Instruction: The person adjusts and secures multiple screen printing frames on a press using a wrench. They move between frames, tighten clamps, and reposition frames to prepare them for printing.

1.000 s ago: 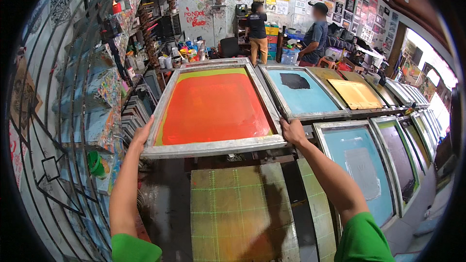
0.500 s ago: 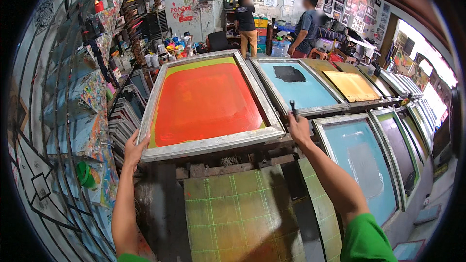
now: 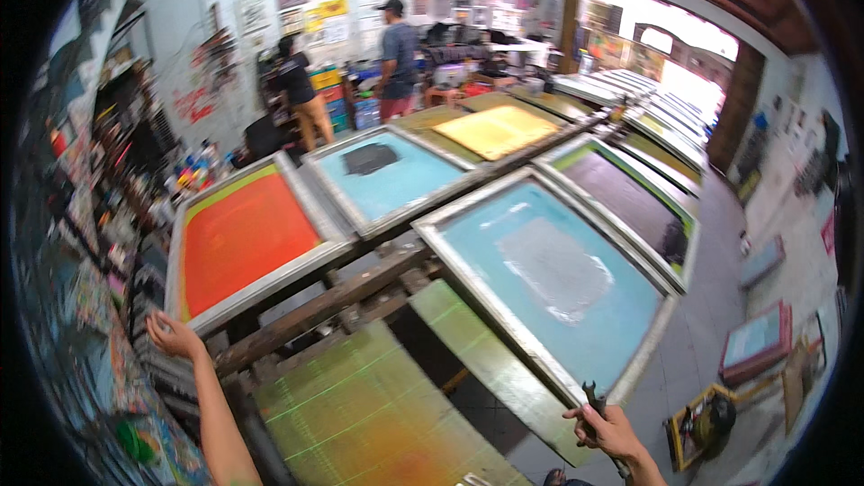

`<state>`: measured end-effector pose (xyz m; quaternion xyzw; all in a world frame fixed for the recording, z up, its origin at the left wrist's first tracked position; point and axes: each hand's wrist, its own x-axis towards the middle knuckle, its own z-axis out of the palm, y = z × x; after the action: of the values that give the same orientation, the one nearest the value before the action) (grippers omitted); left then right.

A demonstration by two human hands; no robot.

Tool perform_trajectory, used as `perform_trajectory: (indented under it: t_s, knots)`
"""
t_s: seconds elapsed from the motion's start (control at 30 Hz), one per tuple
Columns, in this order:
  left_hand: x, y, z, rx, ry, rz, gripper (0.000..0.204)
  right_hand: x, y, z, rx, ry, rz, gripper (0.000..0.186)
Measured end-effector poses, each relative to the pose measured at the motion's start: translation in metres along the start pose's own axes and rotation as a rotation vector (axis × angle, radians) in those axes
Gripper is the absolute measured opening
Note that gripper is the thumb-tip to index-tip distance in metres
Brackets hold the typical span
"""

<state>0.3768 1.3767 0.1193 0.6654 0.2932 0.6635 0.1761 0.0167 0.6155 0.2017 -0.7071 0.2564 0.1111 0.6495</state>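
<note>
My right hand (image 3: 610, 436) is closed around a dark open-ended wrench (image 3: 590, 393), whose forked jaw points up past my fingers. It is beside the lower corner of a screen-printing frame (image 3: 670, 319) with light-blue mesh and a grey patch. Near the front left corner of another printing frame (image 3: 171, 263), with an orange-red area on its mesh, is my left hand (image 3: 176, 338). The left fingers are apart and hold nothing; whether they touch that frame I cannot tell. Between my arms lies a green-yellow printing board (image 3: 360, 396) with bright grid lines.
A narrow green board (image 3: 499, 360) lies beside the blue frame. More printing frames and a yellow board (image 3: 495, 130) line the long rack. Two people stand at the back, one in a dark shirt (image 3: 293, 81), one in a cap (image 3: 396, 54). Framed screens (image 3: 758, 342) lean at right.
The view has swung right. My left hand has come off the orange-red frame's edge. My right hand, with the wrench, has moved from that frame to the near corner of the blue one.
</note>
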Motion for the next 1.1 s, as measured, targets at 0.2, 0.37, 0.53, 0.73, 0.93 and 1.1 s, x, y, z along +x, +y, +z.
perform_trajectory:
  t_s: [0.2,0.37,0.53,0.73,0.93,1.1]
  knots:
    - [-0.258,0.297,-0.176,-0.678,-0.767,-0.028,0.033,-0.073,0.041,-0.141,0.200,0.182,0.116,0.044]
    - [-0.381,0.485,-0.330,-0.837,-1.076,-0.026,0.019,-0.089,0.103,-0.269,0.032,0.174,0.028,0.043]
    - [-0.483,0.591,-0.430,-0.914,-1.025,-0.162,0.014,-0.098,0.207,-0.396,-0.403,0.247,0.101,0.042]
    - [-0.593,0.710,-0.517,-0.957,-1.243,-0.288,0.017,-0.125,0.263,-0.542,-0.483,0.174,0.184,0.043]
    - [-0.679,0.850,-0.526,-1.118,-1.292,-0.416,0.017,-0.094,0.260,-0.653,-0.367,0.163,0.251,0.042]
    - [-0.788,0.958,-0.505,-1.168,-1.466,-0.489,0.017,-0.022,0.256,-0.748,-0.333,0.316,0.117,0.049]
